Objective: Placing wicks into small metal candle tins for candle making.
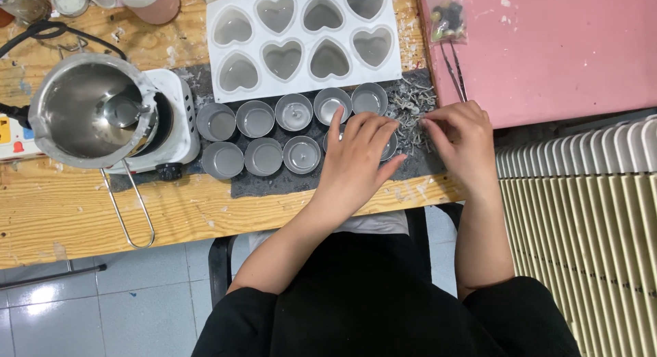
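Resting over the lower right end of two rows of small round metal cups (pixel 294 134), the left hand (pixel 359 155) lies palm down with fingers together, covering one cup (pixel 390 148) whose rim peeks out beside the fingers; whether it grips that cup cannot be told. Just right of it, near the centre of the frame, the right hand (pixel 462 138) bends its fingertips down into a loose pile of small grey wick pieces (pixel 410 107), pinching at them, though what sits between the fingertips is hidden. Both the cups and the pile sit on a dark grey mat (pixel 274 182) on a worn wooden table (pixel 102 213). Above the cups, at top centre, lies a white silicone mould with eight heart-shaped cavities (pixel 304 42). At the left of the frame a steel melting pot with a wire handle (pixel 89 110) stands on a small white hotplate (pixel 178 124). A pink board (pixel 547 49) fills the upper right, with thin metal tweezers (pixel 453 73) and a small clear bag of dark bits (pixel 448 18) on its left edge.
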